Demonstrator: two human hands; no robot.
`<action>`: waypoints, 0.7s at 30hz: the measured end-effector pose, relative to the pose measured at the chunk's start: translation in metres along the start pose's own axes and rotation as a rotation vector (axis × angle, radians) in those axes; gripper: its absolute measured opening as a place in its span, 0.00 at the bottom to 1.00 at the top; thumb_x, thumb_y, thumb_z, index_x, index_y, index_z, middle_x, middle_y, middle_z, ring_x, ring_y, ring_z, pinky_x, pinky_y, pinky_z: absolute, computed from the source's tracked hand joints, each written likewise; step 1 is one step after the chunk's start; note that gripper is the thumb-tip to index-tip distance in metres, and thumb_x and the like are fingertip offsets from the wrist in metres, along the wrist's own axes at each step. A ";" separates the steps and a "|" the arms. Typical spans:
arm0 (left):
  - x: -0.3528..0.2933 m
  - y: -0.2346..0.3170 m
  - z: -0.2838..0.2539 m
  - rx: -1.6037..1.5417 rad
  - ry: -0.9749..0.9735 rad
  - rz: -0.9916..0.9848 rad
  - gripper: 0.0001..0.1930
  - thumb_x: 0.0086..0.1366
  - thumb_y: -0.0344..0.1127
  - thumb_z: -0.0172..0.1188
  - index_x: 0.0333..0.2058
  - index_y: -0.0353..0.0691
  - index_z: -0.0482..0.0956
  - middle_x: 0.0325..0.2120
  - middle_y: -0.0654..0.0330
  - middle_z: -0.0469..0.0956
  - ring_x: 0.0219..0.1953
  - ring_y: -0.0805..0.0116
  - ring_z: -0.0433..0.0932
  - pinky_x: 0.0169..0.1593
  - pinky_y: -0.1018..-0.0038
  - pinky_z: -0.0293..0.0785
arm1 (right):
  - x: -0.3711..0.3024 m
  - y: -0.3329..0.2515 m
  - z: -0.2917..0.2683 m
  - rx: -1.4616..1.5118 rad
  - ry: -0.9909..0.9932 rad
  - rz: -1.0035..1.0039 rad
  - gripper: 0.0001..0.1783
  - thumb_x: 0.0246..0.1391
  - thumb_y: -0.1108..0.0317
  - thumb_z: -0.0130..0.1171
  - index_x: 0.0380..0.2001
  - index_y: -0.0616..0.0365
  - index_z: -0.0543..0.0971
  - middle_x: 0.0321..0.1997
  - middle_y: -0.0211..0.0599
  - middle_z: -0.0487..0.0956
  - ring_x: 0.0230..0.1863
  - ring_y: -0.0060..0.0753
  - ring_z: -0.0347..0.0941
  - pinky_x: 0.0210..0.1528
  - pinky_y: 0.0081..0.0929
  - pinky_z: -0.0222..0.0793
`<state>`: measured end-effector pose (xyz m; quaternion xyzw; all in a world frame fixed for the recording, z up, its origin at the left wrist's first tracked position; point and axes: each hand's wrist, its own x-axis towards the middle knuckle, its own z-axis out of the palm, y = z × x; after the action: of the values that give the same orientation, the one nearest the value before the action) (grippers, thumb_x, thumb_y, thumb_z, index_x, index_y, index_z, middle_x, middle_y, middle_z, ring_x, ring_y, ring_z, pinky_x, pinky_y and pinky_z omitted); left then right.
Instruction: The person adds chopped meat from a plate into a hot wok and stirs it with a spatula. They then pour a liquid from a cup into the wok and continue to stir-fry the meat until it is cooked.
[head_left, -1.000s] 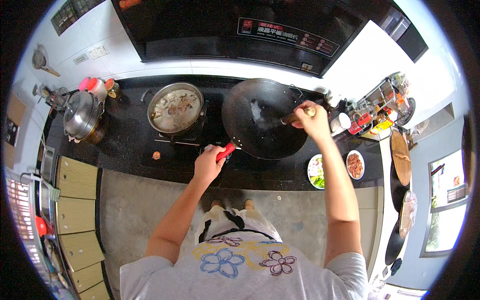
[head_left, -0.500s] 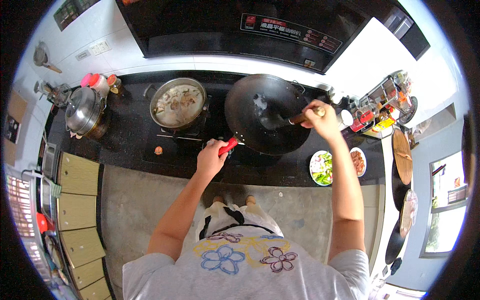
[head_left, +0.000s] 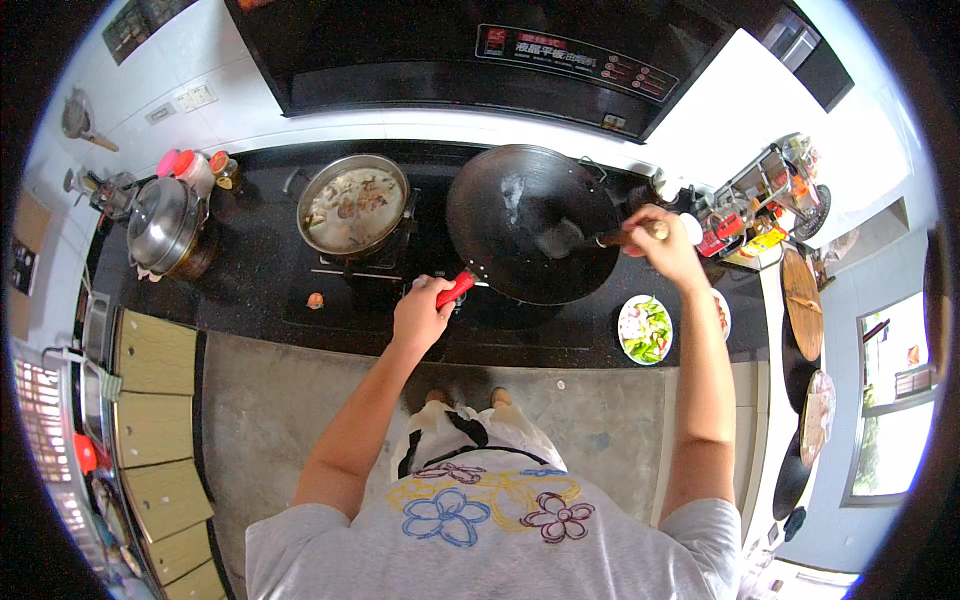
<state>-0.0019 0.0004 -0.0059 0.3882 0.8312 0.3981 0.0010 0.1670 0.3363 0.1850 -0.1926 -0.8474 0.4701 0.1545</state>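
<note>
A large black wok [head_left: 500, 240] sits on the right burner, with a white patch showing inside it. My left hand [head_left: 421, 314] is wrapped round its red handle [head_left: 456, 290] at the lower left. In my right hand [head_left: 664, 245] is the wooden handle of a spatula [head_left: 562, 240], whose broad blade lies against the wok's inner right side. Near my right forearm stands a plate of cut green and pale vegetables [head_left: 647, 330]. Behind that forearm a second plate of reddish-brown food [head_left: 721, 315] is mostly hidden.
A metal pot [head_left: 353, 206] of cloudy soup stands on the left burner. Farther left are a lidded steel pot [head_left: 165, 225] and several jars [head_left: 195, 172]. At the right wall stands a rack with seasonings [head_left: 770, 215]. A black range hood [head_left: 480, 60] overhangs the back.
My right hand has moved right, drawing the spatula blade from the wok's middle toward its right side. My forearm now covers more of the reddish-brown plate. The left hand keeps its hold.
</note>
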 end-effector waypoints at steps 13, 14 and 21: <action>0.010 -0.004 -0.011 0.021 -0.020 0.005 0.15 0.54 0.32 0.67 0.41 0.47 0.78 0.39 0.56 0.78 0.39 0.52 0.79 0.41 0.62 0.77 | -0.010 -0.006 -0.016 0.206 -0.054 0.108 0.07 0.59 0.72 0.55 0.36 0.66 0.76 0.32 0.42 0.81 0.29 0.33 0.82 0.30 0.24 0.82; 0.009 -0.005 -0.012 0.023 -0.021 -0.003 0.14 0.54 0.32 0.67 0.41 0.47 0.78 0.38 0.56 0.78 0.39 0.52 0.79 0.41 0.62 0.77 | -0.006 -0.005 -0.014 0.191 -0.043 0.086 0.07 0.59 0.72 0.56 0.36 0.66 0.76 0.33 0.42 0.81 0.29 0.33 0.82 0.30 0.24 0.82; 0.009 -0.004 -0.006 -0.005 -0.022 -0.013 0.15 0.54 0.33 0.67 0.41 0.47 0.78 0.38 0.56 0.78 0.39 0.52 0.79 0.41 0.62 0.77 | 0.016 0.038 0.036 0.348 0.095 -0.067 0.07 0.60 0.74 0.56 0.40 0.66 0.76 0.39 0.39 0.80 0.38 0.33 0.81 0.42 0.26 0.82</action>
<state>-0.0131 0.0009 -0.0018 0.3871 0.8327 0.3958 0.0138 0.1435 0.3358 0.1353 -0.1565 -0.7509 0.5947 0.2408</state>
